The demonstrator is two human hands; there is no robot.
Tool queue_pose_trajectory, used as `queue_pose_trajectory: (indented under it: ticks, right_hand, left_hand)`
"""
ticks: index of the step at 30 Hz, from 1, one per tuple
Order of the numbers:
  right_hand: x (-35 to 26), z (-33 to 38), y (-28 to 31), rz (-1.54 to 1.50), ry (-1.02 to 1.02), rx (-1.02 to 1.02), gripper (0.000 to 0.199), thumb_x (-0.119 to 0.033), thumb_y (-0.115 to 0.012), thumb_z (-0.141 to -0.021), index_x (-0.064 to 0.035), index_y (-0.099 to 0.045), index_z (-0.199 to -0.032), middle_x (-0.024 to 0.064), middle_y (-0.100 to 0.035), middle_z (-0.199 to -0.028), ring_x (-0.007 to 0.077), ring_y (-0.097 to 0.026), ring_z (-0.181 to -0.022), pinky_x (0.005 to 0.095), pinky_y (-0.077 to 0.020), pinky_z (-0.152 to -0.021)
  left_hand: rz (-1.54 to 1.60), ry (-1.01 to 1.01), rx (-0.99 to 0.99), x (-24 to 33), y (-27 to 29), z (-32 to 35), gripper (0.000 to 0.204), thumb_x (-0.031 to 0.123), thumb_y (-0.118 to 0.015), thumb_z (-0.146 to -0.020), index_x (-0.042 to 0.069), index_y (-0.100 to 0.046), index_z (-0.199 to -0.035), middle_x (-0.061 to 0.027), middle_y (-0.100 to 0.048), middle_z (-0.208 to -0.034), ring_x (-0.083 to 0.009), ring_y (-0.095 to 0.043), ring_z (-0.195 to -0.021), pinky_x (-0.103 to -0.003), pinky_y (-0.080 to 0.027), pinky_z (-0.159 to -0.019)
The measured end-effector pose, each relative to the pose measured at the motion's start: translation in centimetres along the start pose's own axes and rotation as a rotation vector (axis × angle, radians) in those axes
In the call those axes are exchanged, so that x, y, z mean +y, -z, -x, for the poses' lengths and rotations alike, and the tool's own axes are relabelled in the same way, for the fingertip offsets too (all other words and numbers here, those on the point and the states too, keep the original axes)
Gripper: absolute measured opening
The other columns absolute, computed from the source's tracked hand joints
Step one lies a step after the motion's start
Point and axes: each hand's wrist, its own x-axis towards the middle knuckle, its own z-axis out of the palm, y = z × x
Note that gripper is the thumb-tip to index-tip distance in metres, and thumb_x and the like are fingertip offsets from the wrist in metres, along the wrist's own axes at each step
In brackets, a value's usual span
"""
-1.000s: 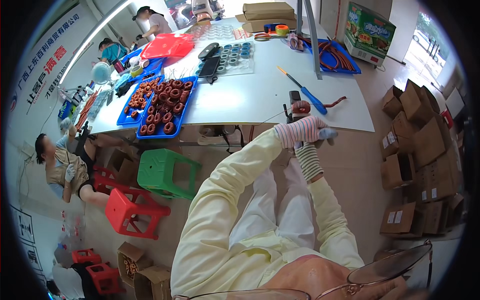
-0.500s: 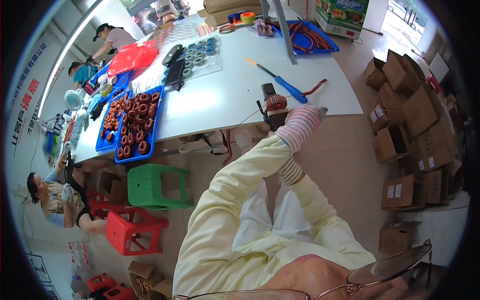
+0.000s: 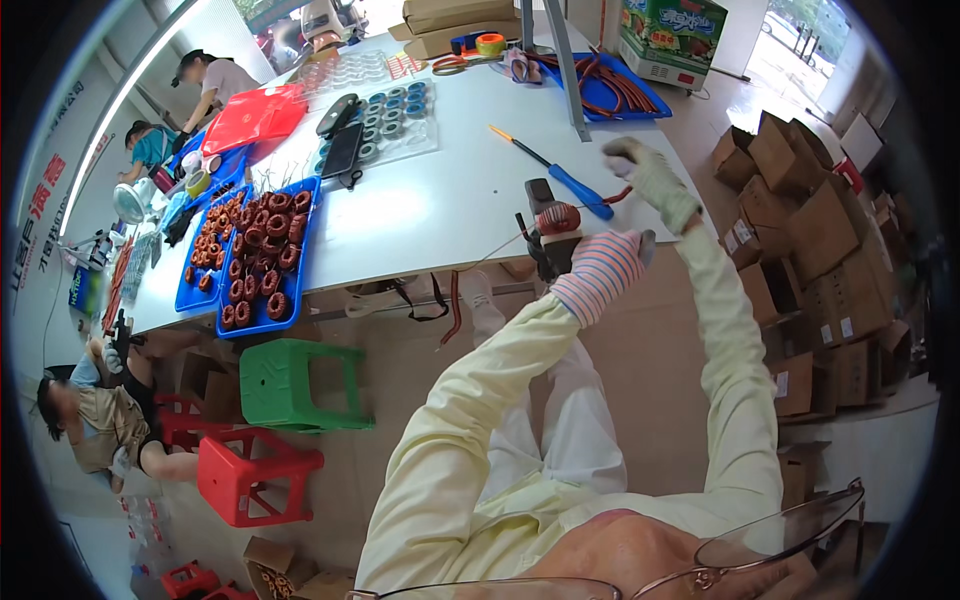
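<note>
A red wire-wound ring coil (image 3: 557,219) sits in a dark clamp (image 3: 540,190) at the table's near edge. Beside its near side is my left hand (image 3: 605,272), in a pink-and-blue striped glove, fingers closed; whatever they grip is hidden. My right hand (image 3: 655,180), in a pale glove, is raised over the table's right part with curled fingers. A short red wire (image 3: 618,196) runs under it, and its hold on the wire is unclear. Left of that wire lies a blue-handled tool (image 3: 580,192) with a dark shaft and orange tip.
Blue trays (image 3: 310,225) of finished coils stand on the left, near rolls of tape (image 3: 395,110) and a phone (image 3: 343,150). A metal post (image 3: 568,75) rises by a blue tray of red wire (image 3: 655,100). Stools (image 3: 290,385), cardboard boxes (image 3: 800,200) and other people surround the table.
My right hand has come out from beneath my left forearm and moved up and right, over the red wire's end. My left hand stays beside the coil. The view has shifted slightly.
</note>
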Motion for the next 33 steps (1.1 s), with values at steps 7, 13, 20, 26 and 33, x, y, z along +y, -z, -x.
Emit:
queue_pose_trajectory:
  ticks: [7, 13, 20, 26, 33]
  right_hand:
    - [-2.5, -6.5, -7.5, 0.913, -0.032, -0.546, 0.037, -0.022, -0.065, -0.077, -0.0039, -0.055, -0.108, 0.0207, -0.061, -0.098, 0.0331, -0.059, -0.087, 0.0375, -0.0468, -0.079]
    - [-6.6, -7.4, -2.7, 0.330, 0.285, 0.312, 0.032, -0.015, -0.058, -0.080, -0.0041, -0.051, -0.110, 0.0187, -0.062, -0.087, 0.0331, -0.059, -0.081, 0.0369, -0.0470, -0.075]
    - [-20.3, 9.8, 6.7, -0.785, 0.361, 0.280, 0.032, -0.031, -0.053, -0.087, -0.0050, -0.052, -0.105, -0.0004, -0.051, -0.069, 0.0046, -0.044, -0.058, 0.0196, -0.0343, -0.048]
    - [-15.2, 29.4, 0.7, -1.038, -0.462, 0.007, 0.027, -0.025, -0.059, -0.082, -0.0072, -0.049, -0.100, -0.0004, -0.046, -0.062, 0.0075, -0.040, -0.042, 0.0189, -0.0333, -0.035]
    - [-13.2, 30.7, -4.3, -1.304, -0.539, -0.163, 0.056, -0.017, -0.054, -0.083, -0.0146, -0.033, -0.135, 0.0016, -0.046, -0.083, 0.0051, -0.038, -0.049, 0.0172, -0.0325, -0.037]
  left_hand:
    - [-0.038, 0.044, -0.031, -0.6, -0.4, -0.1, 0.021, 0.028, -0.057, -0.075, 0.011, -0.060, -0.086, -0.0134, -0.063, -0.078, -0.0328, -0.063, -0.072, -0.043, -0.049, -0.062]
    - [-0.058, 0.098, -0.101, -0.3, 0.7, 0.0, 0.021, 0.024, -0.057, -0.075, 0.011, -0.062, -0.091, -0.0131, -0.065, -0.084, -0.0307, -0.064, -0.079, -0.042, -0.050, -0.067]
    - [-0.039, 0.026, 0.023, -0.2, 1.0, 0.5, 0.022, 0.025, -0.056, -0.078, 0.012, -0.061, -0.095, -0.0124, -0.065, -0.086, -0.0300, -0.063, -0.082, -0.041, -0.050, -0.068]
    - [0.155, -0.630, 0.842, -3.5, 1.0, 3.5, 0.019, 0.015, -0.052, -0.083, 0.010, -0.061, -0.099, -0.0127, -0.063, -0.086, -0.0280, -0.062, -0.079, -0.035, -0.049, -0.069]
    - [0.869, -0.121, 0.240, -13.1, 6.9, -2.6, 0.032, 0.032, -0.052, -0.090, 0.003, -0.065, -0.097, -0.0084, -0.065, -0.084, -0.0147, -0.060, -0.071, -0.027, -0.049, -0.065]
